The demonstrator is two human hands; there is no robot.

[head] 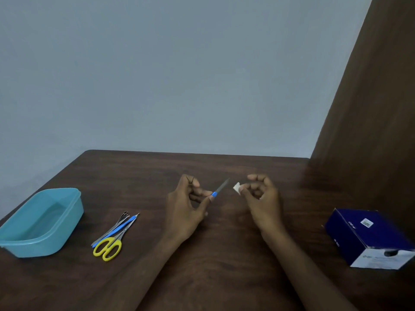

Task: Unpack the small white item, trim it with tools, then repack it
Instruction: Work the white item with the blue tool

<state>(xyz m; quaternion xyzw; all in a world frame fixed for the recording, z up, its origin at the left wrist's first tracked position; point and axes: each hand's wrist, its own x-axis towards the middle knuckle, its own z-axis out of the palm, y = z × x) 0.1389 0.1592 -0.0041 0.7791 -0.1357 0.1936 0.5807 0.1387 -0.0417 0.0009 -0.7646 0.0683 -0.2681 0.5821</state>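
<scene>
Far left on the brown table point(224, 277): blue tub point(41, 223); beside it, yellow-handled scissors point(107, 248) among slim tools point(116, 227). Centre: left hand point(186, 209) pinches a blue-handled file point(220, 188), tip toward the small white item point(237, 188), pinched by right hand point(262, 198) fingertips above the table. Far right: dark blue box point(368, 239).
</scene>
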